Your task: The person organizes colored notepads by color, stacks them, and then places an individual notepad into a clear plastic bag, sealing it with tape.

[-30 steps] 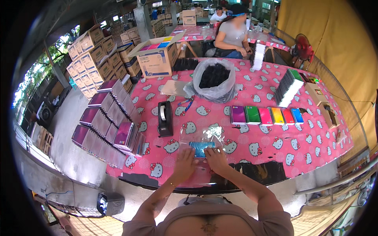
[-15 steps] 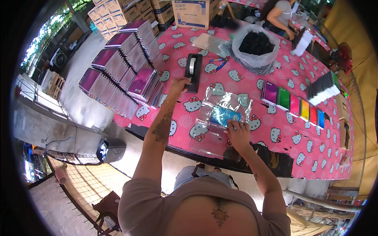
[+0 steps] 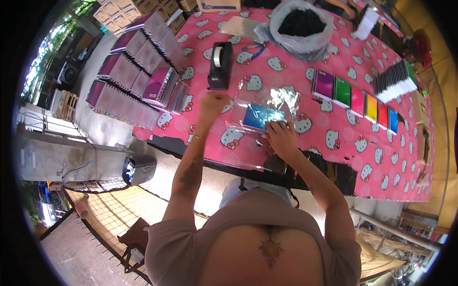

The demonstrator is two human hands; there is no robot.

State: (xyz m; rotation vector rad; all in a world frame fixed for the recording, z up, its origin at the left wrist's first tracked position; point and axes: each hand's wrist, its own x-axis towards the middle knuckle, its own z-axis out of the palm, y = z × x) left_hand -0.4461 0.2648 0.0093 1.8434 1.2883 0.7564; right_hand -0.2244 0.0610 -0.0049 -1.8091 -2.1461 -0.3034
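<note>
A blue spiral notebook [image 3: 260,116] lies inside a clear plastic sleeve [image 3: 281,98] on the table in front of me. My right hand [image 3: 282,136] rests on the notebook's lower right corner, fingers laid over the plastic. Just left of the sleeve, my left hand [image 3: 213,106] is raised with its fingers closed; whatever they pinch is too small to make out. Beyond that hand stands a black tape dispenser [image 3: 220,71] with a roll of tape in it, apart from my fingers.
Stacks of purple spiral notebooks [image 3: 155,88] stand at the left. A row of coloured notebooks [image 3: 357,101] and a notebook stack [image 3: 395,82] lie at the right. Farther back are pens [image 3: 255,50], a plastic bag of black material [image 3: 305,35] and another person's arm [image 3: 344,7].
My left hand has come away from the tape dispenser's near end toward me, fingers closed. My right hand stays on the sleeved notebook. The whole view has shifted slightly.
</note>
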